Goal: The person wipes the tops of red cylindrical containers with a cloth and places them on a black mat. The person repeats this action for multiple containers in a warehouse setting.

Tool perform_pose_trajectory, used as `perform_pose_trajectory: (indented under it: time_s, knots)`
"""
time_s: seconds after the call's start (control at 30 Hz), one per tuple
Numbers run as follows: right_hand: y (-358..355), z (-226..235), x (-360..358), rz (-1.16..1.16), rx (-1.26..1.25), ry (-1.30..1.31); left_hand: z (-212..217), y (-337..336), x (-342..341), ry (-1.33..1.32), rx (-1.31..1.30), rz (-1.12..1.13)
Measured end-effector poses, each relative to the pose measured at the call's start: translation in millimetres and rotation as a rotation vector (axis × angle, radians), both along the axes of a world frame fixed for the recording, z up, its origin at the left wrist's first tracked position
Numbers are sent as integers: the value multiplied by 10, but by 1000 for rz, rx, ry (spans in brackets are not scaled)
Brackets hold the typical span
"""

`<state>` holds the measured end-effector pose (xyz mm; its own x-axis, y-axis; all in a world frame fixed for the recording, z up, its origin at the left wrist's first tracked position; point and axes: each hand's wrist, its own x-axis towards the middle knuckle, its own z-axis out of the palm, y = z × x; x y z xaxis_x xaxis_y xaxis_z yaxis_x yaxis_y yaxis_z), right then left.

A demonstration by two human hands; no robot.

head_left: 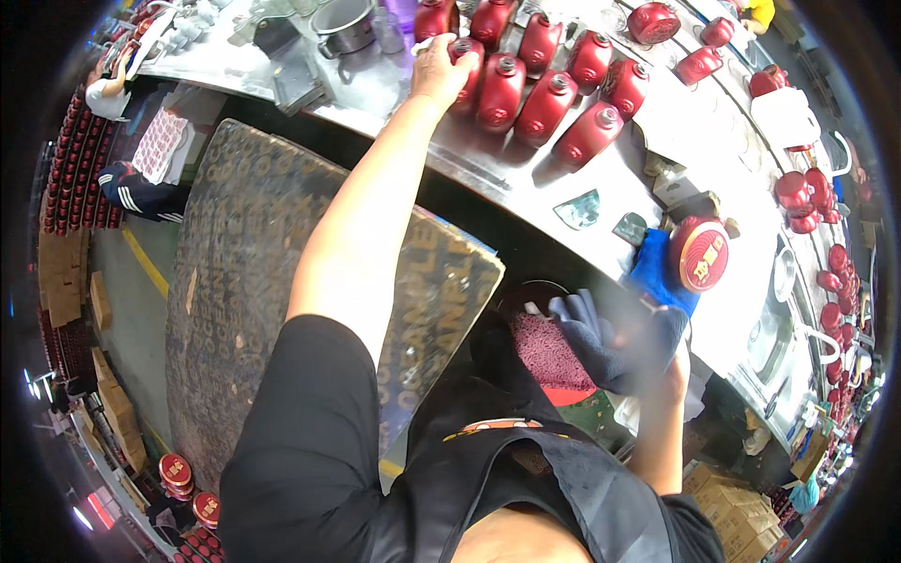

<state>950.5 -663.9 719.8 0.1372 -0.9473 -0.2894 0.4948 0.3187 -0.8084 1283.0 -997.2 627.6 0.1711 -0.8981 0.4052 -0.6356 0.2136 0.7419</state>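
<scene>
My bare left hand (439,73) reaches to the bench's far side, its fingers around the shoulder of a glossy red bottle (468,88) at the left end of a group. Several similar red bottles (545,108) stand beside it, necks uncapped. My right hand (615,342), in a dark blue-grey glove, is near my lap at the bench edge. Its fingers are stretched apart, partly blurred, with nothing visible in them. Close by, a blue cloth (657,267) lies at the edge, beside a round red piece with gold markings (704,255).
A large worn board (253,281) stands to the left of my arm. On the bench are a metal pot (343,25) and dark glassy pieces (578,210). More red bottles (699,66) line the far right. Another person (108,94) is at far left.
</scene>
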Motion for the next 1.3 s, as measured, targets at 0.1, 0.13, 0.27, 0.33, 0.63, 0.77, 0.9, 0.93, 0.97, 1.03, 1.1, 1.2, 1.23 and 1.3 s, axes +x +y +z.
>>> perform_pose_trajectory:
  time_s: [0.1, 0.13, 0.27, 0.33, 0.63, 0.77, 0.9, 0.93, 0.97, 1.03, 1.1, 1.2, 1.23, 1.3]
  knots:
    - [12, -175, -315, -114, 43, -10, -379, -266, -103, 8, -37, 20]
    - [-5, -235, -371, -125, 57, -45, -453, -278, -107, 19, -83, 5]
    - [-67, -370, -423, -179, 101, -230, -470, -289, -85, 71, -146, 30]
    - [-108, -370, -381, -128, 63, -235, -364, -200, -6, 164, -130, 43]
    - [-450, -70, 328, -6, -103, -209, 911, 1216, 475, 926, -144, -80]
    - [-605, 96, 830, 77, -299, -19, 1401, 1978, 315, 1044, -158, -193]
    - [-535, 250, 1285, 64, -536, 385, 1670, 2596, 113, 1044, -169, -196]
    - [-483, 281, 1372, 66, -537, 373, 1713, 2735, 79, 1024, -179, -200]
    - [-419, 310, 1438, 71, -545, 357, 1746, 2876, 47, 1005, -191, -204]
    - [-282, 359, 1512, 61, -466, 307, 1804, 3149, 33, 959, -213, -186]
    - [-157, 381, 1596, 68, -367, 239, 1848, 3384, 96, 898, -223, -212]
    - [-84, 391, 1788, -17, -311, 190, 1900, 3668, 182, 878, -260, -147]
    - [-77, 395, 1857, -47, -291, 219, 1918, 3752, 206, 859, -277, -136]
    - [-37, 412, 1970, -18, -296, 162, 1953, 3884, 250, 883, -310, -113]
